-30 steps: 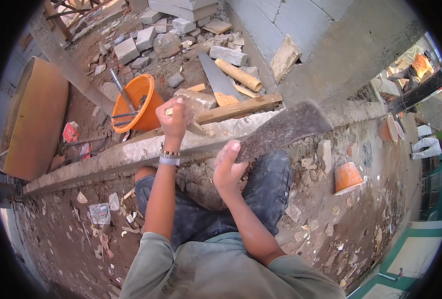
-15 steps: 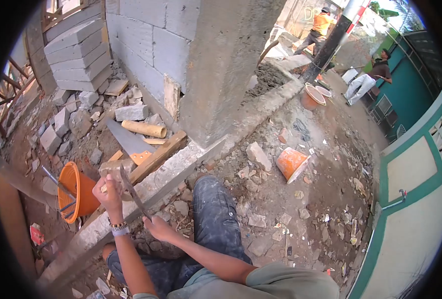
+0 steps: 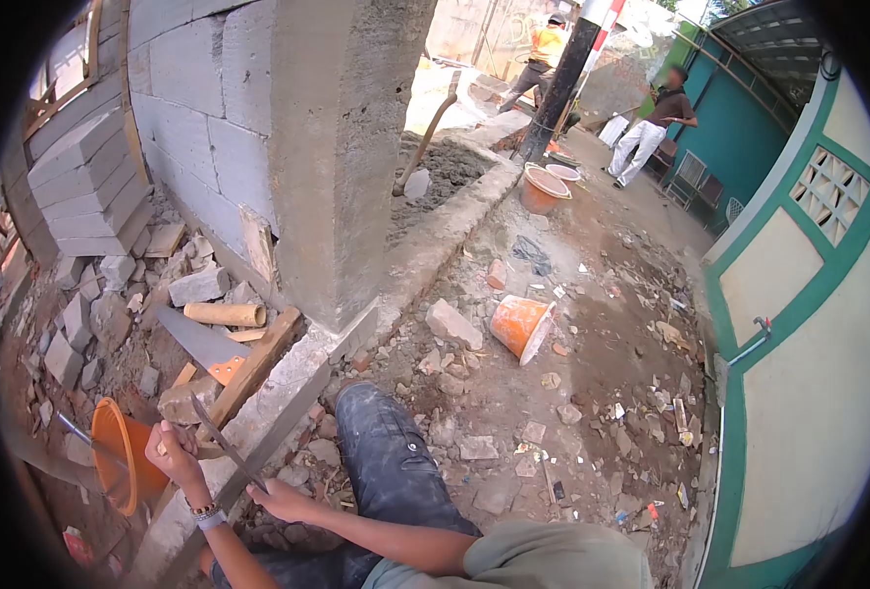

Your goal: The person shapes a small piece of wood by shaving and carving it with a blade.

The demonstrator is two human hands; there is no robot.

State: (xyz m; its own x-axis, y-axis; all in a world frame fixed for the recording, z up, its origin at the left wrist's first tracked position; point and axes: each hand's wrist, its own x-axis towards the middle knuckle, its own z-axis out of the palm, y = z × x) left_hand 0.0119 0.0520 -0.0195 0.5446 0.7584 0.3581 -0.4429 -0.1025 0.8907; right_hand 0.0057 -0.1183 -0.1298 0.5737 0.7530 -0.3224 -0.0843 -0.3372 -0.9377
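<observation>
My right hand is closed round the lower end of a long machete-like blade, which slants up and left. My left hand is closed, with a small pale piece showing between the fingers; its kind is unclear. The fingers are left of the blade's upper end, a little apart from it. Both hands hover over a low concrete ledge, with an orange bucket just left of my left hand. Behind the blade lie a wooden beam and a handsaw.
A bamboo piece lies near a concrete column. Grey blocks are stacked at left. On the rubble-strewn ground, an orange bucket lies tipped. Farther back are a black pole and two people, one in an orange top.
The view has swung to the right, so the surroundings sit farther left in the picture. Both hands keep their holds, and the blade stays slanted between them.
</observation>
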